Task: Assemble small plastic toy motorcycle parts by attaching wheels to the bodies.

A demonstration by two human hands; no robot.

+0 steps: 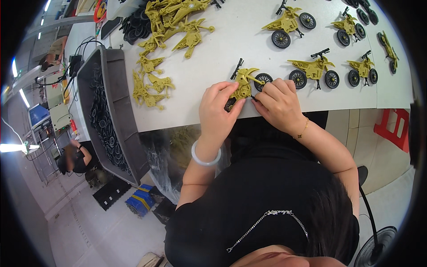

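Note:
A yellow-green toy motorcycle (243,88) with black handlebars and black spoked wheels is at the table's front edge, between my hands. My left hand (218,107) is closed on its body, thumb and fingers pinching it near one wheel. My right hand (280,104) pinches a small black part (253,98) at the toy's lower side; most of that part is hidden by the fingers. One wheel (263,80) shows beyond the right fingers, and the other is partly covered by my left hand.
Several toy motorcycles (311,69) with wheels stand at the right. Loose yellow-green bodies (190,38) lie at the left, with black wheels (135,27) heaped behind. A grey bin (122,95) of black wheels stands left of the table (187,71). A red stool (395,129) is at the right.

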